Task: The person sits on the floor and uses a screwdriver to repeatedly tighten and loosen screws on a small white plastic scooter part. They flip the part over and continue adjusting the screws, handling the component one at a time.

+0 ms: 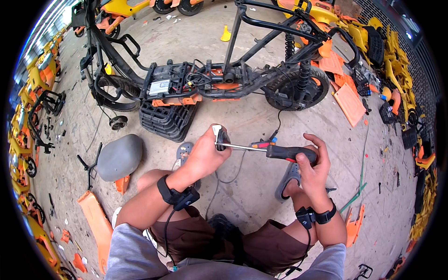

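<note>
My left hand (205,154) is closed round a small black part with a whitish end (222,138); the fingers hide much of it. My right hand (316,165) grips the black handle of a screwdriver (287,153), its thumb on the handle and one finger lifted. The metal shaft points left and its tip meets the black part in my left hand, though the exact contact is hidden. Beyond the shaft lies a grey, orange and red object (261,144) with a blue end, too small to name. A stripped black scooter frame (233,77) stands in front of me.
The frame rests on a black crate (168,121). A grey seat (120,157) and an orange panel (95,224) lie on my left. Orange panels (350,103) and heaped yellow parts (396,70) are at the right. Yellow scooters (35,79) line the left side.
</note>
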Demonstrator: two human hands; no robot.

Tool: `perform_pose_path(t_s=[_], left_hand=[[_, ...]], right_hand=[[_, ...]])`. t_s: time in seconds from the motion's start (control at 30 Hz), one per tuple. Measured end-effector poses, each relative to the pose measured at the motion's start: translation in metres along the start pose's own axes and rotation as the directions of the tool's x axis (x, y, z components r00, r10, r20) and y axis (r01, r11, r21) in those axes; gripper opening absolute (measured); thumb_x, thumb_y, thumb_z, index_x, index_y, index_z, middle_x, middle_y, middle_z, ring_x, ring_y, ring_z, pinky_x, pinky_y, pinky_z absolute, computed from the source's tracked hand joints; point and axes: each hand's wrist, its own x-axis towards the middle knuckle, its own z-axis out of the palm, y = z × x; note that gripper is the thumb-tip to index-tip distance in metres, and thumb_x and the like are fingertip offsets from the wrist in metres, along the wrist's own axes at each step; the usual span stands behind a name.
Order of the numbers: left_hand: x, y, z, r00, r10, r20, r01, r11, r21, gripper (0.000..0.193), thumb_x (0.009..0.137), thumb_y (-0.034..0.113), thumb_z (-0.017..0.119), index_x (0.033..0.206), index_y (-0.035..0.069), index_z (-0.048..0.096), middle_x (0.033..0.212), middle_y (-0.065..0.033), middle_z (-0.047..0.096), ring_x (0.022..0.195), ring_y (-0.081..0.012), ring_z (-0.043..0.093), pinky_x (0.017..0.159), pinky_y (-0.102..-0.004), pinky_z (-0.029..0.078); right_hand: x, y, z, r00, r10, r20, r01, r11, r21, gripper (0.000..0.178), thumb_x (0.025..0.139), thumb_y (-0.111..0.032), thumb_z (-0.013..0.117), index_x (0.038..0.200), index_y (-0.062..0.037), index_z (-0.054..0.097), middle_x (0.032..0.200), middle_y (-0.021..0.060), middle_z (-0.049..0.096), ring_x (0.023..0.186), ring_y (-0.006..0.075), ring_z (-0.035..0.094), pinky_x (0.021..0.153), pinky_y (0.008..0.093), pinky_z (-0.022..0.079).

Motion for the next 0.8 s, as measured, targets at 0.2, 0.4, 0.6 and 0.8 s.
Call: perform_pose_path(t_s=[0.2,0.4,0.6,0.8], left_hand=[[0.002,-0.008,0.005,1.0,0.017,0.015,-0.016,0.999,-0.04,0.034,0.077,0.007,0.073,0.105,0.004,0.054,0.085,-0.0056,0.065,0.08,-0.016,0.063,0.074,-0.0307,0.051],[0.002,-0.004,-0.001,1.0,0.022,0.012,-0.022,0.998,-0.06,0.036,0.077,0.008,0.073,0.106,0.006,0.053,0.089,-0.0067,0.062,0.083,-0.0173,0.061,0.075,-0.0314,0.05],[0.0,-0.001,-0.002,0.998,0.039,-0.041,-0.039,0.999,-0.015,0.035,0.077,0.007,0.071,0.107,0.005,0.053,0.088,-0.0084,0.064,0.08,-0.0207,0.062,0.074,-0.0324,0.05],[0.001,-0.002,-0.002,0.995,0.076,-0.065,-0.075,0.997,0.029,0.029,0.077,0.005,0.068,0.102,0.004,0.054,0.083,-0.0109,0.062,0.077,-0.0266,0.062,0.072,-0.0357,0.049]], right_hand=[[-0.003,0.011,-0.003,0.998,0.059,-0.015,-0.058,0.996,0.063,0.047,0.083,-0.014,0.07,0.126,-0.0017,0.053,0.087,0.0016,0.053,0.075,0.0083,0.05,0.067,0.0224,0.04],[-0.005,0.002,0.002,0.995,-0.056,0.079,0.055,0.998,0.009,0.058,0.078,-0.008,0.074,0.129,-0.0015,0.047,0.095,0.0058,0.057,0.085,0.0119,0.057,0.076,0.0244,0.045],[-0.007,0.011,-0.004,0.997,0.028,0.076,-0.027,1.0,-0.014,0.042,0.076,-0.007,0.075,0.111,-0.0008,0.051,0.092,0.0052,0.059,0.083,0.0105,0.056,0.075,0.0245,0.046],[-0.007,0.008,-0.004,0.997,0.055,0.058,-0.05,0.995,-0.085,0.036,0.08,-0.014,0.075,0.105,-0.0007,0.053,0.084,0.004,0.061,0.076,0.0101,0.057,0.07,0.0244,0.046]])
